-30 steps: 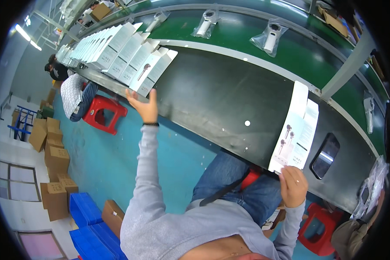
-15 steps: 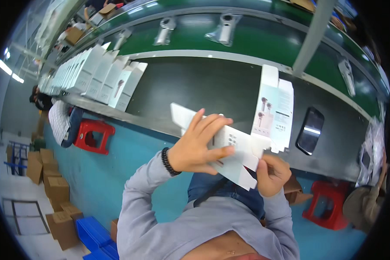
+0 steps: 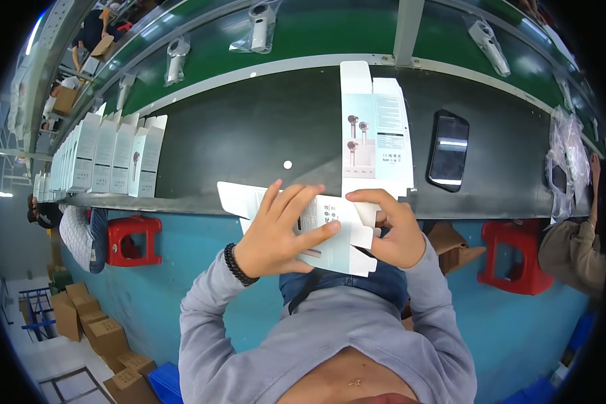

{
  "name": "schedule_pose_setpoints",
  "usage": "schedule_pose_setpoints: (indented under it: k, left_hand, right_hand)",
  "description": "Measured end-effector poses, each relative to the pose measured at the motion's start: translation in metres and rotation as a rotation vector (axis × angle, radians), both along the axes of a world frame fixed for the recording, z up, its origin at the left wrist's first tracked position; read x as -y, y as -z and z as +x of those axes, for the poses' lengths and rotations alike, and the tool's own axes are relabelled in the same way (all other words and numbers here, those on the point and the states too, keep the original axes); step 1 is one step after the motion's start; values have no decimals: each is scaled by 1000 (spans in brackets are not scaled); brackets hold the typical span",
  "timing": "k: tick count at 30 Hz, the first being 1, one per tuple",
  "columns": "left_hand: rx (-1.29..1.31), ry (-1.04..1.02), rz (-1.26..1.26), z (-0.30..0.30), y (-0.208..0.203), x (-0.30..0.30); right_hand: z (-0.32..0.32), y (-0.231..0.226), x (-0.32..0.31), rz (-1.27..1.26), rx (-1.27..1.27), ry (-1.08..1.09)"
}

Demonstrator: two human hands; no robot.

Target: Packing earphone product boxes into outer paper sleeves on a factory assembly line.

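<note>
A partly folded white and pale-blue carton (image 3: pixel 341 256) lies between my two hands at the table's near edge. My left hand (image 3: pixel 276 232) is laid across it, gripping it between thumb and fingers. At its right end my right hand (image 3: pixel 398 232) holds the end flaps, index finger along the upper edge and thumb below. Part of the carton is hidden under my left hand. Just beyond, a flattened carton (image 3: pixel 392 158) with a printed picture rests on the dark table (image 3: pixel 249 135).
Several upright cartons with raised flaps (image 3: pixel 121 158) stand in a row at left. A black phone (image 3: pixel 449 151) lies right of the flattened carton. Bagged white handheld devices (image 3: pixel 258 32) sit on the green conveyor (image 3: pixel 209 60). Red stools (image 3: pixel 133 242) and seated people flank me.
My right hand has shifted from the carton's lower corner up around its end flaps, and the carton has turned more level. The whole view has swung to the right.
</note>
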State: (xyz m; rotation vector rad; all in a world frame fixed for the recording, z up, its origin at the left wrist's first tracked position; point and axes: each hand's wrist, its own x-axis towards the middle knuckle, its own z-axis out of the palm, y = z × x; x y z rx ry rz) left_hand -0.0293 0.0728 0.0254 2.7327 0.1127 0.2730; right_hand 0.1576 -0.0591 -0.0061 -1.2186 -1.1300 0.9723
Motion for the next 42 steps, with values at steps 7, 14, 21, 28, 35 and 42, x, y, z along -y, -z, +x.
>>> schedule_pose_setpoints:
  k: [7,14,21,28,35,42]
  left_hand:
    - [296,-35,105,-7,-3,-7]
    - [582,-438,-500,-4,-23,28]
    - [377,-292,-1408,-15,26,-2]
    - [422,-279,-1272,-2,34,10]
    - [432,-261,-210,12,19,29]
    - [322,-129,-218,1,-6,20]
  right_hand:
    - [9,5,1,-97,15,109]
    - [-60,52,-9,311,-382,161]
    - [-32,32,-15,70,-451,99]
    - [-44,40,-24,55,-308,276]
    - [-48,27,-31,272,-305,121]
    - [-50,22,-24,302,-50,188]
